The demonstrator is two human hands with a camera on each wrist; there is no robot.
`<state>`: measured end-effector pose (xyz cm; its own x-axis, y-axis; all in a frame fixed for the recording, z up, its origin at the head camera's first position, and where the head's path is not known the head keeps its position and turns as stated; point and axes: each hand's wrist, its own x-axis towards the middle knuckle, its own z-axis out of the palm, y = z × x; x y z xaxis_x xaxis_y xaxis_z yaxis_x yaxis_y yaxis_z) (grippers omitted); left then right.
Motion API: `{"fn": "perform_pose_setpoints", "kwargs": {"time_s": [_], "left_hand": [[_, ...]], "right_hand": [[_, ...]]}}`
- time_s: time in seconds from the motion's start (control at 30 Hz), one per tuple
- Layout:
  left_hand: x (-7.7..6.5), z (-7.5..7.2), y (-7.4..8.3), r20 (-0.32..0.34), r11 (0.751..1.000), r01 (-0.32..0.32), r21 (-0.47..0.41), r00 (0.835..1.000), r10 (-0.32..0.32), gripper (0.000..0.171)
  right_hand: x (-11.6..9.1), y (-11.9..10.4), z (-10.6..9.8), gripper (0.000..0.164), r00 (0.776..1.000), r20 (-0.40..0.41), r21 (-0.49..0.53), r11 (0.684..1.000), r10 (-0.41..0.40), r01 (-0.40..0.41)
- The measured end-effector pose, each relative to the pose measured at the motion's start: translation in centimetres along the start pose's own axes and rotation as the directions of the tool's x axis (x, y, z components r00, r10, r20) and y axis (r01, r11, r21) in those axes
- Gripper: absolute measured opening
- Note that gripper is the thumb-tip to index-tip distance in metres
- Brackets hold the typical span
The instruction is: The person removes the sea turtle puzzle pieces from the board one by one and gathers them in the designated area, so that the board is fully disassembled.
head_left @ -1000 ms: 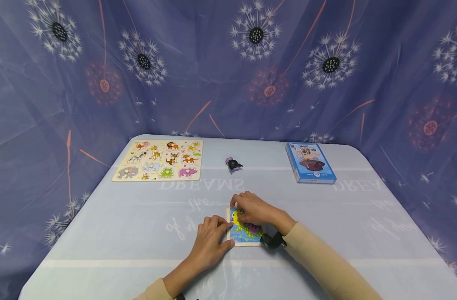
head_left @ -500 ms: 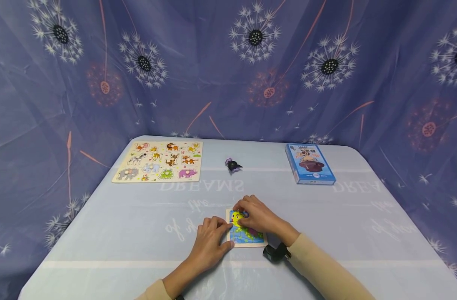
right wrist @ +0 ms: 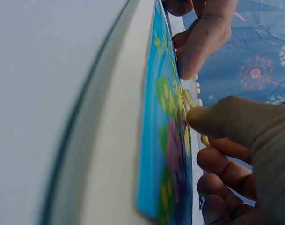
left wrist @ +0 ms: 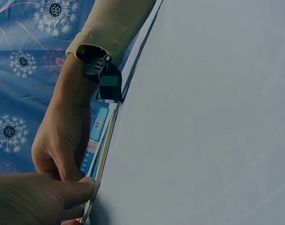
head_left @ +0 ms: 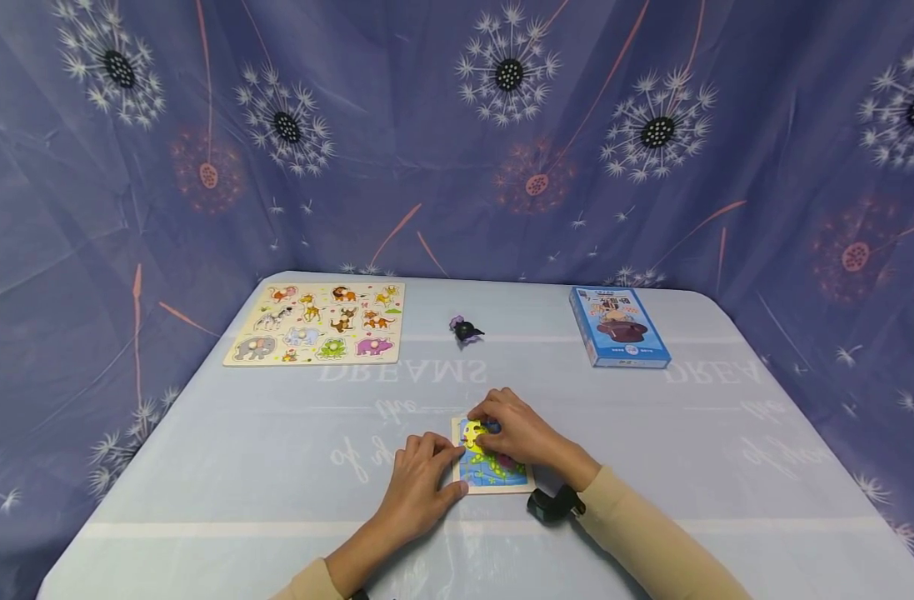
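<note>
A small square jigsaw puzzle (head_left: 494, 479) lies on the table in front of me, in a pale frame. Its picture is blue, with yellow, green and purple shapes. My left hand (head_left: 419, 483) rests at its left side, thumb and fingertip pressing on the frame's edge. Over the upper part, my right hand (head_left: 520, 429) pinches a yellow puzzle piece (head_left: 473, 436) between thumb and fingers. In the right wrist view, that yellow piece (right wrist: 188, 99) stands tilted at the puzzle's surface. The right hand hides the puzzle's upper right part.
A wooden animal peg board (head_left: 317, 323) lies at the back left of the table (head_left: 239, 467). Behind the puzzle sits a small black and purple object (head_left: 466, 330). A blue box (head_left: 621, 327) lies at the back right. A patterned curtain (head_left: 427, 125) hangs behind.
My right hand has shifted slightly right and toward me, showing more of the yellow part. The yellow piece now looks raised from the picture. My left hand has stayed in place.
</note>
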<state>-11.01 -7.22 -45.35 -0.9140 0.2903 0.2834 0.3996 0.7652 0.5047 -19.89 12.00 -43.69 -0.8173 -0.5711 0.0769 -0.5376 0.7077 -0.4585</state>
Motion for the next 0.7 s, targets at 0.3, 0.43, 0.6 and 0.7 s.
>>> {"fn": "perform_pose_setpoints", "kwargs": {"time_s": [0.3, 0.43, 0.6, 0.7], "left_hand": [[0.1, 0.1, -0.1, 0.001, 1.000, 0.008, 0.011, 1.000, -0.008, 0.045], [0.1, 0.1, -0.1, 0.011, 1.000, 0.020, 0.007, 1.000, -0.020, 0.044], [0.1, 0.1, -0.1, 0.019, 1.000, 0.023, -0.001, 1.000, -0.023, 0.044], [0.1, 0.2, -0.1, 0.018, 1.000, 0.022, -0.005, 1.000, -0.022, 0.044]], "right_hand": [[-2.3, 3.0, -2.3, 0.028, 0.995, -0.091, 0.054, 0.998, 0.046, -0.041], [-4.1, 5.6, -3.7, 0.030, 0.988, -0.119, 0.043, 0.994, 0.100, -0.095], [-5.9, 8.6, -5.0, 0.029, 0.981, -0.119, 0.017, 0.988, 0.152, -0.151], [-6.6, 9.6, -5.3, 0.029, 0.979, -0.123, 0.017, 0.987, 0.162, -0.161]]}}
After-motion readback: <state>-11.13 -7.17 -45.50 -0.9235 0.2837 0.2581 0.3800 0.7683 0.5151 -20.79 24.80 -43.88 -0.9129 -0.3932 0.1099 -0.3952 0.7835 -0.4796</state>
